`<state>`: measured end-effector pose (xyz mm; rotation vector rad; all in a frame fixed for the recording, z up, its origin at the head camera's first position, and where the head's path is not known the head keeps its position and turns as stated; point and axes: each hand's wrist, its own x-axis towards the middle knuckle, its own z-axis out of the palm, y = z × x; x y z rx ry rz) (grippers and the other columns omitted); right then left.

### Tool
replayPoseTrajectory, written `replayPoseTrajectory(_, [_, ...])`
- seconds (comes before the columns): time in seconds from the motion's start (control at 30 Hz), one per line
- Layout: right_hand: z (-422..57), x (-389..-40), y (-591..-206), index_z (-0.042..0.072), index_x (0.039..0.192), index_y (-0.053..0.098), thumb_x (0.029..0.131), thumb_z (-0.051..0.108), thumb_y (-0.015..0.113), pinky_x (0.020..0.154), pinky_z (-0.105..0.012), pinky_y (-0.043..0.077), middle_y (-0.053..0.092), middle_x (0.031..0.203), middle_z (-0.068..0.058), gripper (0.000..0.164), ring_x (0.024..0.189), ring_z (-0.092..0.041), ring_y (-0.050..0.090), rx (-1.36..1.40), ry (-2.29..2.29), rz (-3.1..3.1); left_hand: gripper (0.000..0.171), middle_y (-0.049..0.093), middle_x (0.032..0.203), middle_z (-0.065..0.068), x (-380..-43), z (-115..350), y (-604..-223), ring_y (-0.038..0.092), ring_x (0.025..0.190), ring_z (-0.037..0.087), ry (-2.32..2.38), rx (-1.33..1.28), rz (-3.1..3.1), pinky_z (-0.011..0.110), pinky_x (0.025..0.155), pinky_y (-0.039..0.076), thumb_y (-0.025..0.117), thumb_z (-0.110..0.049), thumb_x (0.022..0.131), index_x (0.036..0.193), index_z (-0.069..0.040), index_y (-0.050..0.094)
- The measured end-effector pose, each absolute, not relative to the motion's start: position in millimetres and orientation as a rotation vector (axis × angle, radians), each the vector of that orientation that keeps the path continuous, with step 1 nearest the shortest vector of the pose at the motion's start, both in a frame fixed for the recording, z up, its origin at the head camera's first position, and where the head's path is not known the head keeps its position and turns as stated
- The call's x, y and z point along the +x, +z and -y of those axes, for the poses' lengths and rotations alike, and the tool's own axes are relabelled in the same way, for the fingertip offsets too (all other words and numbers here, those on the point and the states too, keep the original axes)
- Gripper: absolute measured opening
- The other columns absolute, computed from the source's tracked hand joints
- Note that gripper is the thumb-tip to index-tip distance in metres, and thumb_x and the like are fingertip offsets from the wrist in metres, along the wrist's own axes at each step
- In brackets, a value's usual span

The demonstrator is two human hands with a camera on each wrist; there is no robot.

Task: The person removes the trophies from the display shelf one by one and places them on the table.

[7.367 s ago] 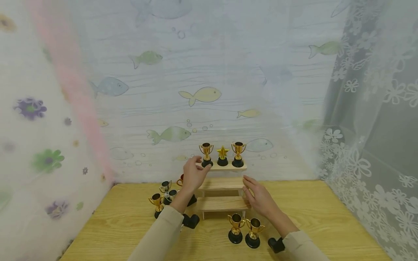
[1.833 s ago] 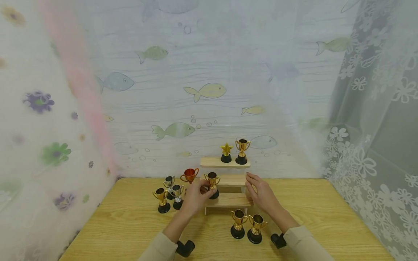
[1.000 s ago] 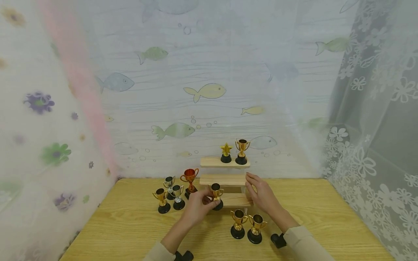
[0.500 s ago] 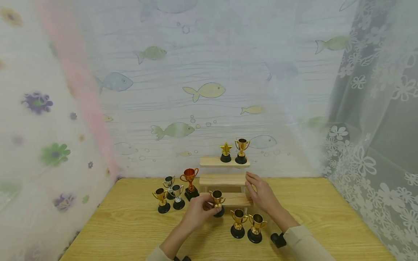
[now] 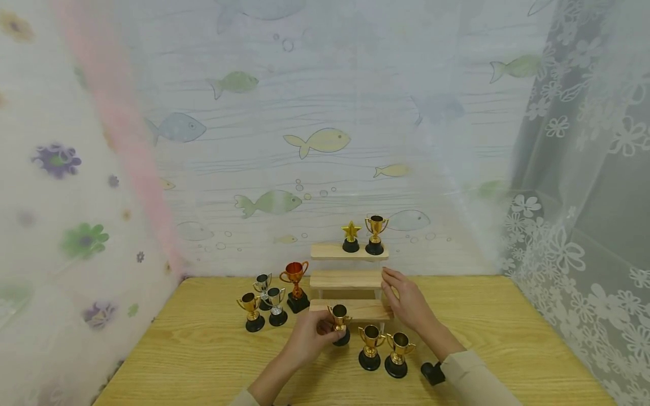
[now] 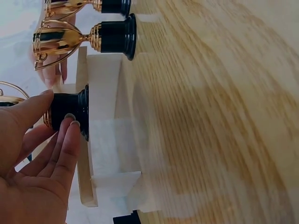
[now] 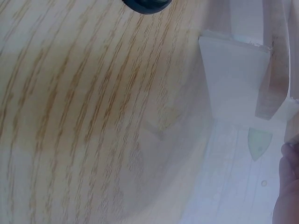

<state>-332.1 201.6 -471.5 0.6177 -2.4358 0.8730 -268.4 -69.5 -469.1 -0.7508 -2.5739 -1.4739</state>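
My left hand [image 5: 307,335] holds a small gold trophy cup [image 5: 339,313] by its black base [image 6: 67,111], in front of the lowest step of a wooden three-step display stand [image 5: 350,278]. The left wrist view shows the base gripped between thumb and fingers, raised above the table. At the stand's right end, my right hand [image 5: 408,300] touches the edge of the steps with its fingers fairly straight; only some fingertips [image 7: 287,170] show in the right wrist view. On the top step stand a gold star trophy [image 5: 351,237] and another gold cup [image 5: 376,235].
Two gold cups [image 5: 371,348] stand on the wooden table [image 5: 193,361] in front of the stand. To its left are a red-bronze cup [image 5: 294,287], two silver cups [image 5: 276,307] and a gold cup [image 5: 251,312]. A fish-patterned curtain [image 5: 325,180] hangs behind.
The gold cup at the top step's left end has come off in my left hand, carried down and toward me past the lower steps. My right hand stays at the stand's right end.
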Motion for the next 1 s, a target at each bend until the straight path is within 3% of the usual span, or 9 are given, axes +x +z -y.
replayPoseTrajectory(1.0, [-202.5,-331.3,-472.3,-0.011,0.136,0.059,0.107,0.014,0.055,0.105,-0.058,0.045,0.055,0.144,-0.026,0.039,0.132,-0.046,0.053,0.622,0.865,2.429,0.014,0.074,0.092,0.002,-269.5,65.3,-487.1,0.068,0.073,0.007,-1.600,-0.856,2.693,0.023,0.066,0.055,0.085,-0.009,0.083,0.095,-0.008,0.077])
